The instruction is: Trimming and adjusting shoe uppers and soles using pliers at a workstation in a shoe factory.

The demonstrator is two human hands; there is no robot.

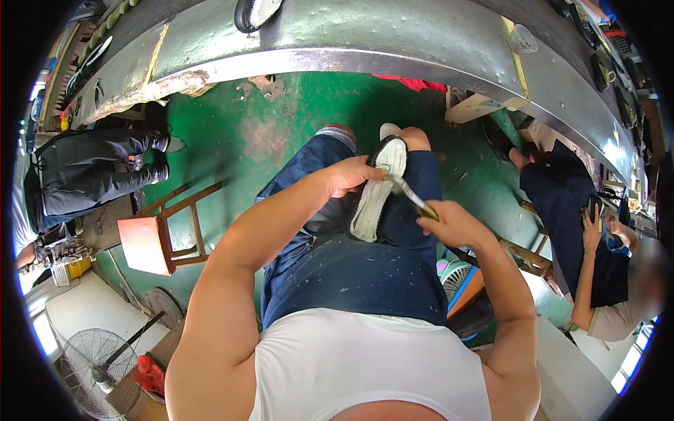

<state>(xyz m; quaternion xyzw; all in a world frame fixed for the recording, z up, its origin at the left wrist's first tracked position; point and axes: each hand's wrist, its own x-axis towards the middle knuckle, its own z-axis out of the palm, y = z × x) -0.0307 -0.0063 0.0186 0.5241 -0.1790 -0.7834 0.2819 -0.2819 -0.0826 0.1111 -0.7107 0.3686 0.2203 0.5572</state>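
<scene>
A shoe (366, 212) lies bottom up along my thighs, its pale underside showing inside a dark, stitched-looking edge. My left hand (351, 175) is closed on its far part, with the fingers and thumb at the edge. In my right hand (451, 223) is a slim metal hand tool (408, 191) with a yellowish handle. The tool slants from my right fist to the shoe's underside, its tip close to my left fingertips. Blur hides the exact shape of that tip, and I cannot tell if it touches the shoe. A dark blue apron (351, 277) covers my lap.
Ahead runs a metal-topped bench (337, 35) with another shoe (256, 12) and a clear cup (521, 39) on it. A red-topped stool (144, 245) stands left, near a standing person (91, 175). A seated co-worker (569, 210) is at right. Fans (98, 358) stand behind.
</scene>
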